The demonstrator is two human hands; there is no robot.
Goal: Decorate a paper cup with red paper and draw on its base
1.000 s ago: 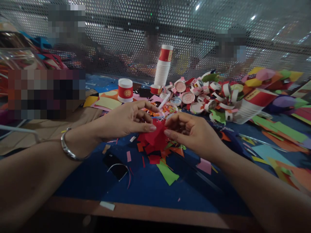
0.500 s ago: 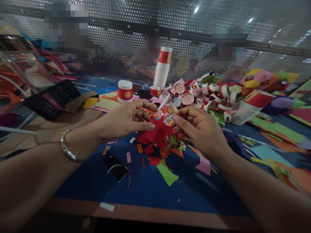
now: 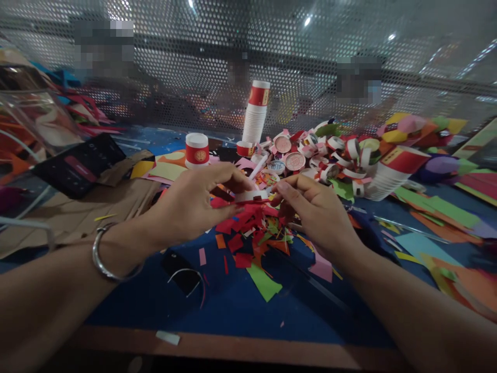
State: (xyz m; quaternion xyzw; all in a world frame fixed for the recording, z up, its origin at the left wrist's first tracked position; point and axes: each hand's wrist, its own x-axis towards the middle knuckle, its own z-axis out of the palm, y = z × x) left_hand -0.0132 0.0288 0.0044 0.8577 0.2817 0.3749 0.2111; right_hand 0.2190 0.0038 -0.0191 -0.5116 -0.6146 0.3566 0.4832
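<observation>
My left hand (image 3: pixel 202 199) grips a cut-off paper cup base (image 3: pixel 250 196) between thumb and fingers. The base is tipped so that its white side band faces me, with some red along the lower edge. At its right end is my right hand (image 3: pixel 306 210), thumb and fingertips pinched together; whatever they hold, if anything, is too small to make out. Below both hands lie red paper scraps (image 3: pixel 244 260) and a green paper piece (image 3: pixel 264 280). A white stick-like item (image 3: pixel 260 167) rests just behind the cup base.
Behind stand an upturned red-and-white paper cup (image 3: pixel 196 150) and a tall cup stack (image 3: pixel 256 111). Several cut cup bases (image 3: pixel 295 160) are heaped beside a tilted cup stack (image 3: pixel 399 168). At left are a phone (image 3: pixel 79 163), cardboard (image 3: pixel 120 207) and a clear jar (image 3: pixel 42 114).
The red paper-covered face between my hands has been tipped, and the cup base's white side now shows. My left hand has turned with it; my right hand stays pinched close by.
</observation>
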